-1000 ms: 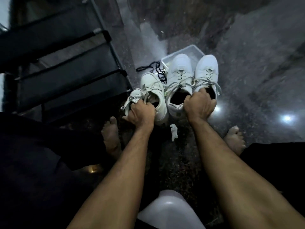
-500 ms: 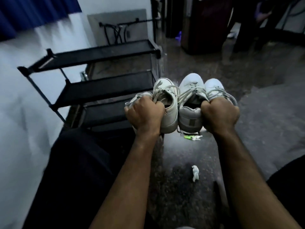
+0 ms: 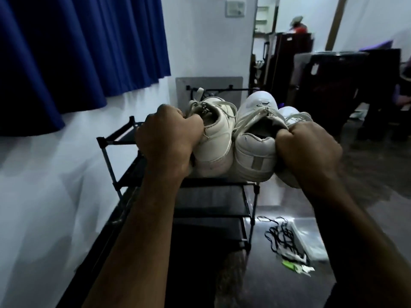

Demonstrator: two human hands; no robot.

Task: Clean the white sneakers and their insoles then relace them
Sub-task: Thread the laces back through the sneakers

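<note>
Both my hands hold laced white sneakers up in front of me, heels toward the camera, over the top shelf of a black shoe rack [image 3: 115, 142]. My left hand [image 3: 166, 138] grips a cream-white sneaker [image 3: 215, 138] by its collar; a second shoe behind the fist is mostly hidden. My right hand [image 3: 309, 150] grips the collar of a white sneaker with a grey heel tab [image 3: 255, 152], and another white sneaker [image 3: 293, 116] shows just past my knuckles. The shoes press side by side.
The rack's lower shelves [image 3: 211, 203] sit below the shoes against a white wall with a blue curtain [image 3: 77, 52]. On the dark floor at right lie black laces [image 3: 280, 238], a clear plastic tray [image 3: 311, 241] and green scraps [image 3: 289, 264]. Dark furniture [image 3: 333, 90] stands behind.
Both hands have lifted the sneakers off the floor and carried them up to the level of the rack's top shelf. My view has risen from the floor to the room.
</note>
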